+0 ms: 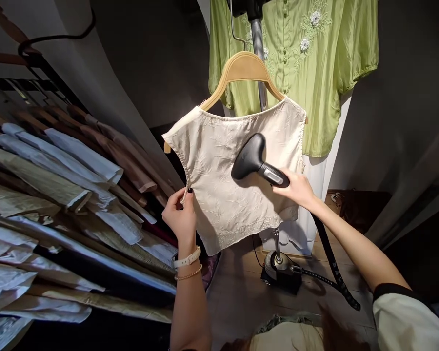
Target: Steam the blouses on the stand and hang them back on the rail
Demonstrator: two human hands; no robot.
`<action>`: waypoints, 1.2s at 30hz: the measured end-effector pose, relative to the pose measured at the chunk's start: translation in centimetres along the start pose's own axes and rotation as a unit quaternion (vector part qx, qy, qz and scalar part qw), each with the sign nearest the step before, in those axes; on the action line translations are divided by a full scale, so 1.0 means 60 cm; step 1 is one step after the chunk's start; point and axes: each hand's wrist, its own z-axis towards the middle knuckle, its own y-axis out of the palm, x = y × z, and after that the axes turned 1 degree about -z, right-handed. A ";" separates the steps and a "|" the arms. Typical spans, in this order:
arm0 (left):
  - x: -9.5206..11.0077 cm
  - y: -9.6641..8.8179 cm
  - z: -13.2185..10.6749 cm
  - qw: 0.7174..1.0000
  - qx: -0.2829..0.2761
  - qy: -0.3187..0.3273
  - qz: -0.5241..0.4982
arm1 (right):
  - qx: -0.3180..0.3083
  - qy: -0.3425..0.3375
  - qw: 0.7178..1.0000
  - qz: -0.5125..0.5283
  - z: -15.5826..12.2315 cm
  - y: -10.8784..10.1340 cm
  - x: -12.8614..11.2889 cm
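A cream sleeveless top hangs in front of me on a wooden hanger. My left hand pinches the top's left side edge near the armhole. In my right hand is the handle of a black garment steamer head, its face turned to the front of the top, over the middle of the cloth. Whether the head presses on the fabric I cannot tell. From the handle a black hose runs down to the steamer base on the floor.
Behind the top hangs a green blouse with white flowers. A steamer pole stands between them. Along the left, a rack holds several garments on hangers. The hose curves across the wooden floor on the right.
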 end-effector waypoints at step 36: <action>-0.023 -0.034 -0.028 0.990 -0.103 -0.081 -0.059 | -0.001 -0.040 0.998 0.050 0.005 0.055 -0.046</action>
